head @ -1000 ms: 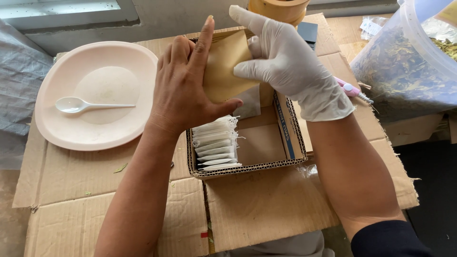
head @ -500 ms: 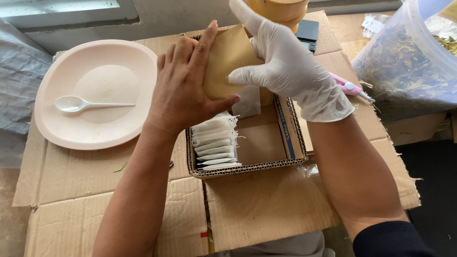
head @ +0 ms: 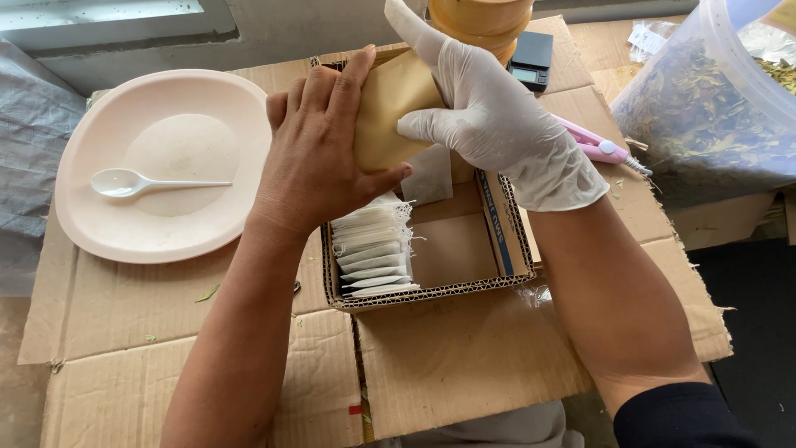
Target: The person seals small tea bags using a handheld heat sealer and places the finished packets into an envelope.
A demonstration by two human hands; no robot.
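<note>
Hands (head: 398, 137) hold pouch (head: 394, 108) (box (head: 464, 249) below).

Left hand (head: 319, 145): I kept it bare, palm down, fingers together and stretched forward, thumb spread out toward my right.
Left forearm: bare, it ran from the lower left up to the wrist, nearly straight.
Right hand (head: 489, 116): gloved in white, I had the fingers curled inward toward my left hand, thumb raised upward.
Right forearm: bare above the glove cuff, with a dark sleeve at the elbow.
Spacing: my two hands sat close, fingertips almost meeting.
</note>
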